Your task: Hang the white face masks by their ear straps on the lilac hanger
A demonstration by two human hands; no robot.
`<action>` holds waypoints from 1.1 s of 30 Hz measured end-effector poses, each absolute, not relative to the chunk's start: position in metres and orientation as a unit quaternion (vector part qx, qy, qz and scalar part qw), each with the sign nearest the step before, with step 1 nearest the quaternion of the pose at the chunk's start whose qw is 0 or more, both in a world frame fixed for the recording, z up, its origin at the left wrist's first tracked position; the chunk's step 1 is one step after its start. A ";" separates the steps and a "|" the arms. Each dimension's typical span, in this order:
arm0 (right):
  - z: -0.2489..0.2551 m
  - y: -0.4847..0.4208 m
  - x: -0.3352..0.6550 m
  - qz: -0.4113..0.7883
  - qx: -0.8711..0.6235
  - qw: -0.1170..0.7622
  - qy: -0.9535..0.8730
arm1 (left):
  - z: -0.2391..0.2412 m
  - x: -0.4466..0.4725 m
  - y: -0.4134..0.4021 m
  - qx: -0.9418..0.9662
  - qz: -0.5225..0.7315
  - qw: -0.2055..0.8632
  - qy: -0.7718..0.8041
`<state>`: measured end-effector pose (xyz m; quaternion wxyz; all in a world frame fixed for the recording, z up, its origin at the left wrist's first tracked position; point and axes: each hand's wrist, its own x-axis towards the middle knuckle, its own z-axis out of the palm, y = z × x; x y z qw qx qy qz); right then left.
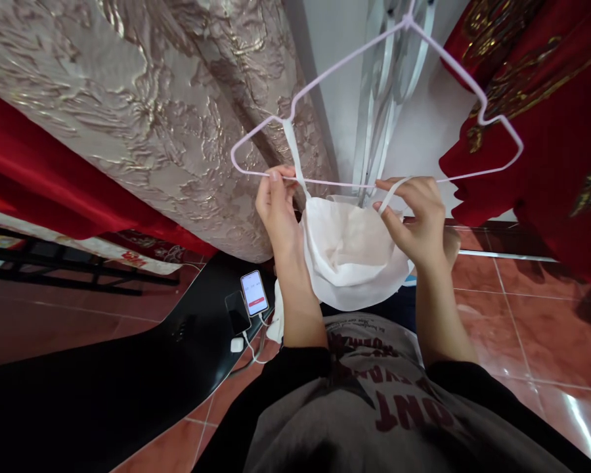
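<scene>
A pale pink clothes hanger [347, 62] hangs in front of me. One strap of a white strappy top [354, 289] is looped over the notch on the hanger's left side and runs down past the lower bar. My left hand [278, 203] pinches the lower bar beside that strap. With thumb and fingers, my right hand [416, 210] grips the other strap [394, 190], which curves in a loop close to the bar, off the right notch. The body of the top droops between my wrists, its neckline gaping. Part of its lower edge is hidden behind my forearms.
A glossy black bench [128, 368] at left bears a lit phone [254, 293], a dark phone [238, 312] and a white charger [237, 345] with cables. Embossed pinkish fabric [177, 125] hangs at left, red gold-trimmed fabric [546, 144] at right. Red tiles [546, 328] cover the floor.
</scene>
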<state>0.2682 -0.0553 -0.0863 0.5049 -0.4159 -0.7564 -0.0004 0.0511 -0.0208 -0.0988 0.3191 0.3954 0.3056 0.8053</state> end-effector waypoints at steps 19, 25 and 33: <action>-0.029 -0.026 0.354 0.001 -0.428 0.642 -0.636 | -0.101 0.048 -0.018 0.428 0.795 0.309 0.299; -0.013 -0.033 0.337 -0.096 -0.488 0.563 -0.660 | -0.095 0.050 -0.022 0.399 0.781 0.327 0.352; -0.044 -0.037 0.293 0.000 -0.362 0.621 -0.696 | -0.097 0.053 -0.022 0.412 0.781 0.321 0.343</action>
